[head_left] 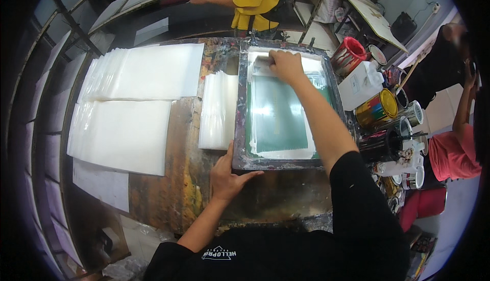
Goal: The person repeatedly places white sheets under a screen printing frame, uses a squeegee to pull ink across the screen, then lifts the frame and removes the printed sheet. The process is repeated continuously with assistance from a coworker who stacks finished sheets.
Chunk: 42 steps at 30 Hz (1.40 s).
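Observation:
A dark metal screen-printing frame (241,128) with a green mesh (278,112) lies flat on the stained table. My right hand (287,66) reaches to the frame's far end and is shut on a squeegee (261,66) resting on the mesh. My left hand (227,176) presses on the frame's near left corner, thumb along its edge, fingers spread on the near rail. A small pile of clear plastic sheets (218,110) lies just left of the frame.
Two large fanned stacks of clear plastic sheets (132,102) cover the table's left half. Paint cans (377,108), a red bucket (349,54) and a white jug (360,84) crowd the right side. A person in yellow (252,0) stands beyond the table; another in pink (454,148) is at right.

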Motion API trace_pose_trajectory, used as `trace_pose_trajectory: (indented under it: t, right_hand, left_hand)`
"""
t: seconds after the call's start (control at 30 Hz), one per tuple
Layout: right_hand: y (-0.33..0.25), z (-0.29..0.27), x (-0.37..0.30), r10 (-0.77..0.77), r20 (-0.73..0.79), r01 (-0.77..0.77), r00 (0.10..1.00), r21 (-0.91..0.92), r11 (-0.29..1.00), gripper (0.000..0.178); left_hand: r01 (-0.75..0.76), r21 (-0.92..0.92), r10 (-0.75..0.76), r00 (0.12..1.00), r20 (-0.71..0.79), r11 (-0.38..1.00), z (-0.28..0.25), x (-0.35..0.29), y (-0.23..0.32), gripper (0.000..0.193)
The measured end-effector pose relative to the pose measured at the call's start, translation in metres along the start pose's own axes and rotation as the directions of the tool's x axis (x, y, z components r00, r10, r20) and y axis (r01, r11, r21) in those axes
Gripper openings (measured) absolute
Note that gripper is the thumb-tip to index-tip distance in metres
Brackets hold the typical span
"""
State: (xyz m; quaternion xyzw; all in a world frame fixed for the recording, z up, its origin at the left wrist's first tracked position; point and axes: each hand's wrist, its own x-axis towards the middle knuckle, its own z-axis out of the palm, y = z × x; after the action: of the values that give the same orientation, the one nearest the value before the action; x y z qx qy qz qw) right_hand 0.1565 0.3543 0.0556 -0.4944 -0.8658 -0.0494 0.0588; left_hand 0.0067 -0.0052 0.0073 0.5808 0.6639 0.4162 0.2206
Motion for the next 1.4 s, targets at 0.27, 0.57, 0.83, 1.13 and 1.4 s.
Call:
trace_pose_trajectory:
  t: [0.27, 0.57, 0.83, 1.13, 1.4]
  right_hand:
    - [-0.056, -0.039, -0.180, -0.068, -0.050, 0.071, 0.996, 0.057, 0.996, 0.034]
    - [-0.090, -0.140, -0.243, -0.061, -0.386, 0.128, 0.920, 0.150, 0.980, 0.052]
    - [-0.064, -0.214, -0.150, -0.087, -0.673, 0.150, 0.734, 0.036, 0.988, 0.064]
    - [-0.056, -0.240, -0.120, -0.009, -0.536, 0.025, 0.844, 0.022, 0.999, 0.070]
    - [-0.052, -0.231, -0.115, -0.046, -0.622, 0.116, 0.782, 0.074, 0.990, 0.079]
  left_hand:
    - [-0.054, 0.029, 0.056, 0.997, -0.049, 0.998, 0.006, -0.001, -0.002, 0.112]
    - [-0.101, -0.552, -0.013, 0.980, -0.198, 0.828, -0.004, 0.030, 0.059, 0.092]
    - [-0.287, 0.403, 0.299, 0.954, 0.033, 0.869, -0.001, 0.035, 0.063, 0.105]
    - [-0.149, 0.658, 0.016, 0.979, 0.203, 0.738, 0.033, 0.000, 0.014, 0.120]
    - [-0.259, 0.466, 0.272, 0.961, 0.041, 0.846, 0.022, 0.025, 0.047, 0.110]
